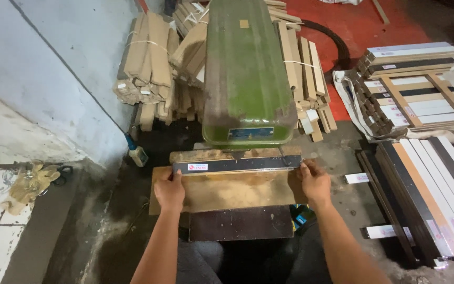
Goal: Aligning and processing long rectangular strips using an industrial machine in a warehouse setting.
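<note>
In the middle of the frame, a long dark strip [237, 165] with a small white and red label near its left end lies across the wooden tabletop [232, 192] of a green machine [247, 73]. The left hand [169, 190] holds the left end of the strip, the thumb on the top and the fingers curled at the edge. The right hand [315, 181] grips the right end in the same way, the fingers closed around the end of the strip. The strip sits just under the front of the green machine, against a wooden block [206, 154] behind it. Under the tabletop a darker board [240, 223] is visible. In the upper left of the frame, bundles of pale wooden pieces [151, 58] lean against a light blue wall [53, 63], and a small bottle [137, 153] stands on the floor near them. On the right side of the frame, stacks of long strips [426, 194] in white, brown and black lie on the floor. In the left part, a crumpled pair of gloves [30, 184] lies on a ledge.
</note>
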